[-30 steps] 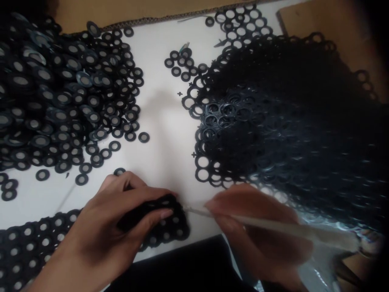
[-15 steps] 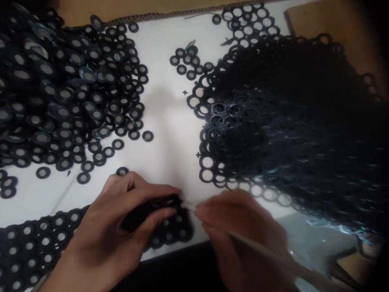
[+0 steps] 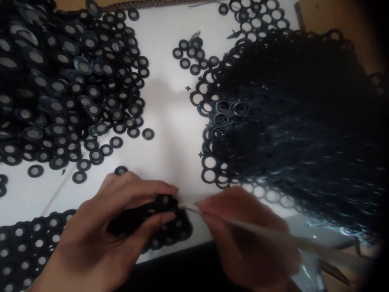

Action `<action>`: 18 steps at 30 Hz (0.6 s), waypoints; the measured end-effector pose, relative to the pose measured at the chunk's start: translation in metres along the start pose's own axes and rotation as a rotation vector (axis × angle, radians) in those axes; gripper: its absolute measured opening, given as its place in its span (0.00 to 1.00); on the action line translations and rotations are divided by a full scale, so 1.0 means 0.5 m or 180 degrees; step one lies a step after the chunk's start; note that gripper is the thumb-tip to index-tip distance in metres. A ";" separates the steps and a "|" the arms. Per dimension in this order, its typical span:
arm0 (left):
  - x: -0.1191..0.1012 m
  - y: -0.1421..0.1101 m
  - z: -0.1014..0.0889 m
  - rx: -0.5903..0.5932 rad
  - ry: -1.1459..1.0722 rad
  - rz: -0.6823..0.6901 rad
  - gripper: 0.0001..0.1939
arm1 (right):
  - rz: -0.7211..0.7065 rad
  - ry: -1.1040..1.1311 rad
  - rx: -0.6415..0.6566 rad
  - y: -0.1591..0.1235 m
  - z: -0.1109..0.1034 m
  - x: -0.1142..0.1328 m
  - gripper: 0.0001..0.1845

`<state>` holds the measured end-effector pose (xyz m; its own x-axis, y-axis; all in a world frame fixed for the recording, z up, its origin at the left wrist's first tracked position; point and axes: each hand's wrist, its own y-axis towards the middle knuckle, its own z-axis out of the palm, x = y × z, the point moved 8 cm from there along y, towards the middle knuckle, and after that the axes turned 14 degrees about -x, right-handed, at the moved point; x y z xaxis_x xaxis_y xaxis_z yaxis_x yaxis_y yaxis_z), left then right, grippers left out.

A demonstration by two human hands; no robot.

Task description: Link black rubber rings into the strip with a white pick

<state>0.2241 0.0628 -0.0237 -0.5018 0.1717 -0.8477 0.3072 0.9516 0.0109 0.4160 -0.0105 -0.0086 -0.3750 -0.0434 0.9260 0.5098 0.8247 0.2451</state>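
My left hand (image 3: 112,227) is closed on the end of a black punched sheet of joined rings (image 3: 164,219) at the table's near edge, thumb and fingers pinching it. My right hand (image 3: 243,235) is closed on a thin pale stick (image 3: 273,237), whose tip touches the sheet's end next to my left fingertips. The sheet runs on to the lower left under my left arm as a strip of rings (image 3: 27,247).
A big heap of loose black washers (image 3: 60,85) covers the left of the white table (image 3: 170,117). A dark mound of punched-out ring webbing (image 3: 298,121) fills the right. A few loose washers (image 3: 191,54) lie at the back, by brown cardboard (image 3: 328,16).
The stick's tip has stayed at the sheet's end while my right hand shifted a little and the stick's angle changed. My left hand keeps its pinch. The view has drifted slightly.
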 end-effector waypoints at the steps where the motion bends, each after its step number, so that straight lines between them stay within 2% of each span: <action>1: -0.002 0.000 -0.001 -0.0025 0.0001 0.0006 0.12 | -0.0024 0.0033 -0.0013 0.000 -0.001 0.002 0.10; 7: -0.009 0.000 -0.004 -0.0040 -0.0023 0.0027 0.10 | -0.0301 -0.0311 0.0295 -0.010 0.005 0.002 0.08; 12: -0.011 0.001 -0.008 0.0075 0.0018 0.0009 0.10 | -0.0827 -0.0221 0.0259 -0.019 -0.004 0.017 0.15; 15: -0.007 0.001 -0.013 0.0016 0.0081 0.0017 0.10 | -0.0696 -0.0236 0.0281 -0.021 -0.008 0.016 0.14; 18: 0.001 -0.001 -0.008 0.0075 0.0096 0.0088 0.13 | -0.0460 -0.0185 -0.0135 -0.009 -0.033 0.005 0.08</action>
<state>0.2207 0.0633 -0.0220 -0.5169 0.2057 -0.8310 0.3400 0.9402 0.0212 0.4257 -0.0236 -0.0025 -0.4904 -0.1262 0.8623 0.4790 0.7876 0.3876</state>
